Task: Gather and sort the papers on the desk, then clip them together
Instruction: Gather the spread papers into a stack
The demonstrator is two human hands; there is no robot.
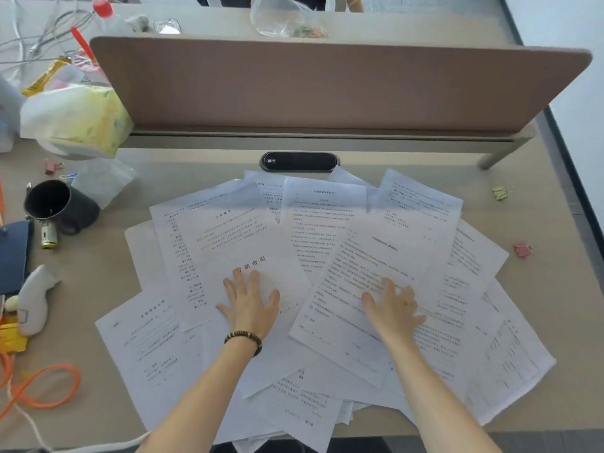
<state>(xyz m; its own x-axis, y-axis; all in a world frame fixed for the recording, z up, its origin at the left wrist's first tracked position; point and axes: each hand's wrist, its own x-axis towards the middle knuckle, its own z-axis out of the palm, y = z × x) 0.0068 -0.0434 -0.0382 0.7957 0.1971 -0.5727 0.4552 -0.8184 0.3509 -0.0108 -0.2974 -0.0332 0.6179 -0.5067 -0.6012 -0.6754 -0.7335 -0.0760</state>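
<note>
Several printed white papers (pixel 313 230) lie fanned out and overlapping across the beige desk (pixel 539 289). My left hand (pixel 250 300), a beaded bracelet at its wrist, rests flat with spread fingers on a sheet with a large-type title. My right hand (pixel 394 308) lies flat on a tilted text sheet to the right. Neither hand grips anything. Small binder clips lie loose: a red one (pixel 523 250) and a green-gold one (pixel 500 193) at the right, a pink one (pixel 51 166) at the left.
A brown divider panel (pixel 327 83) stands behind the papers, with a black cable grommet (pixel 299 161) below it. At the left are a black mug (pixel 58 204), a plastic bag (pixel 75 119), a white plush toy (pixel 34 302) and an orange cable (pixel 42 384).
</note>
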